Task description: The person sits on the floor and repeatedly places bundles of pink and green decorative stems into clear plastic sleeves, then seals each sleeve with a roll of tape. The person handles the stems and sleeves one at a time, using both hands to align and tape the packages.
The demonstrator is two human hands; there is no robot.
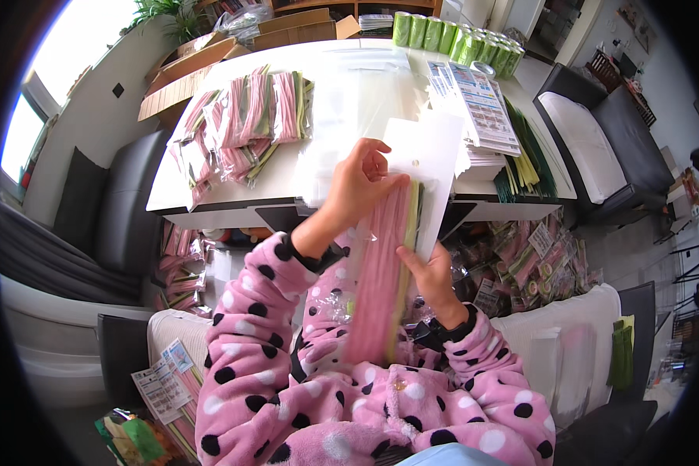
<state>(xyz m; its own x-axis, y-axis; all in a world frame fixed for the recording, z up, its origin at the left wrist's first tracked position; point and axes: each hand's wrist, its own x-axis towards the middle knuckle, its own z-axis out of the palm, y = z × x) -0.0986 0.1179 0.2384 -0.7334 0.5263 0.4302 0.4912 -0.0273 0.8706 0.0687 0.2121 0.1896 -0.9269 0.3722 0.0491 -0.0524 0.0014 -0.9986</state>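
A clear plastic bag of long pink, yellow-green and dark green craft stems (378,262), apparently chenille, hangs upright above my lap. My left hand (364,180) pinches its upper end between thumb and fingers. Lower down, my right hand (431,274) grips the right edge, thumb in front. Behind the stems rises a white sheet-like panel (428,145) with a small round mark near its middle; whether it belongs to the bag I cannot tell. The bag's lower end is blurred.
Filled stem bags (244,116) lie in a heap on the white table (169,183). Clear plastic sleeves (355,87) are at its middle, printed sheets (480,105), loose green stems (527,160) and green rolls (431,35) to the right. More packed bags (536,250) cover the floor.
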